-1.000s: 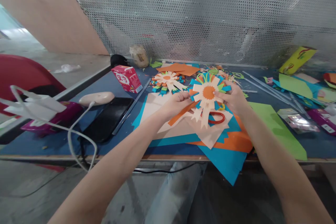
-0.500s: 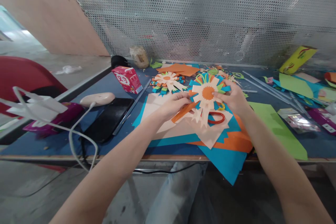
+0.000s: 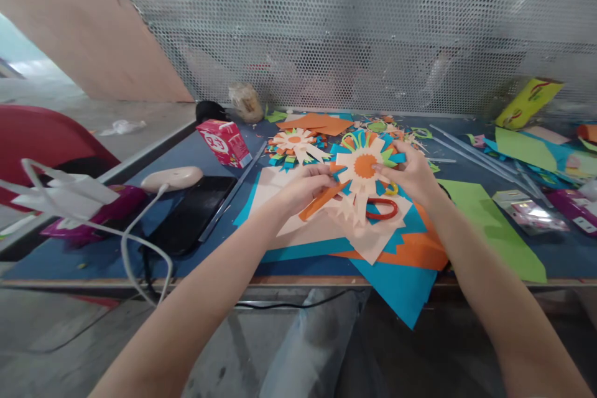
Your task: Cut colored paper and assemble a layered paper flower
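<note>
A layered paper flower [image 3: 349, 169] with pale peach petals, an orange scalloped centre and blue, green and orange paper behind is held up over the table. My right hand [image 3: 410, 168] pinches its right edge, thumb on the front near the centre. My left hand [image 3: 308, 185] is closed at its left edge, on an orange petal; its fingertips are partly hidden. An orange paper strip [image 3: 317, 202] slants down beside that hand. Below the flower are red-handled scissors [image 3: 389, 209], blades hidden, on peach sheets [image 3: 298, 233]. A similar paper flower [image 3: 295, 138] lies farther back.
Blue sheets [image 3: 396, 289] overhang the front table edge. A green sheet [image 3: 494, 230] lies at right. On the left are a black phone [image 3: 191, 214], a pink carton [image 3: 224, 143] and a white cable [image 3: 128, 249]. Perforated metal [image 3: 326, 31] stands behind.
The flower and both hands have shifted slightly left and a little toward me. Both hands keep their places on its edges.
</note>
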`<state>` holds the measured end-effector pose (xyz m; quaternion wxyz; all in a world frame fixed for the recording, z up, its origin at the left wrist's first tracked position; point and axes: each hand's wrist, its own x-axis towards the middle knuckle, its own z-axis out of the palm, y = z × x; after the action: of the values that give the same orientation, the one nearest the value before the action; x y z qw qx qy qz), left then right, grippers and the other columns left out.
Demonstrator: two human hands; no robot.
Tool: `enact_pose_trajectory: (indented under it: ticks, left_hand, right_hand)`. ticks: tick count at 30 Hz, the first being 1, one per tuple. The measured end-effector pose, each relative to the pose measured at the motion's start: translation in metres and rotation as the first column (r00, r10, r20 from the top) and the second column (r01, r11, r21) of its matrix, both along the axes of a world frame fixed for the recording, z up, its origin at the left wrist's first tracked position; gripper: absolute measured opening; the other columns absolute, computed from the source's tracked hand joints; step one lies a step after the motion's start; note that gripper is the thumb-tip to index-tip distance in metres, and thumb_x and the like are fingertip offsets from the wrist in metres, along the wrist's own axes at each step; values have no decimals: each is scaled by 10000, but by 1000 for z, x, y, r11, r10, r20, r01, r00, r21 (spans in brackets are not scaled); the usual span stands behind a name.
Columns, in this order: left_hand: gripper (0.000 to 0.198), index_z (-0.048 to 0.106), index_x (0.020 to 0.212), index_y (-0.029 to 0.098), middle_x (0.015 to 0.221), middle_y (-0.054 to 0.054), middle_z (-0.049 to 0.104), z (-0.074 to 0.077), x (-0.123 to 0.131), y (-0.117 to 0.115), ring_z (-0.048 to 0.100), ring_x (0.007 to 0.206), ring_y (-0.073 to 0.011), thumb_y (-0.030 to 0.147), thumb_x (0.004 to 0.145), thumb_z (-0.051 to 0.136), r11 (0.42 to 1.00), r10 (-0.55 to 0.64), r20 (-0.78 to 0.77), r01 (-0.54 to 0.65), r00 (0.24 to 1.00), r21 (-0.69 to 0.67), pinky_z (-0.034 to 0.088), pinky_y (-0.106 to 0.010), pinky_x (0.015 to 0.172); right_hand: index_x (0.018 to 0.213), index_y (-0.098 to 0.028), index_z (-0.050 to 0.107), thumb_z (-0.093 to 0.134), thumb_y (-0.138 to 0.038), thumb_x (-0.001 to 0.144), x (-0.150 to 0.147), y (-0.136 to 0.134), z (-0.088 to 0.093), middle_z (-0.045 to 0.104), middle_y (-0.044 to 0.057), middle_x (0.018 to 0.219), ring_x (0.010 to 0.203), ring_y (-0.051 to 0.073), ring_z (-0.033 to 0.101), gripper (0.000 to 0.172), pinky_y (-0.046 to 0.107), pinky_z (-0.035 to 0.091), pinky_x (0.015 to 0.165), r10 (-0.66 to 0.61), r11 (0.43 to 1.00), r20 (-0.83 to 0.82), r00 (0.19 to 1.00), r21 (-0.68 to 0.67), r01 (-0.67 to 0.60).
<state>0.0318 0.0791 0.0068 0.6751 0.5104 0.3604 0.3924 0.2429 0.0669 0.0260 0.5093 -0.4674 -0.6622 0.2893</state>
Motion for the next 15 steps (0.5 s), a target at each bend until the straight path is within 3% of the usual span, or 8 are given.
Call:
enact_pose_trajectory:
  ticks: [15]
  left_hand:
    - [71,564,593,122,564,7,544,-1,-1,1,576,524,-116,60,559,563,1000,14,42,-13,999,-25,532,-301,575]
  right_hand:
    - [800,-224,581,756,-304,558,-3,-3,3,597,18,805,818,215,587,309,356,487,732,-32,999,-22,999,-33,31]
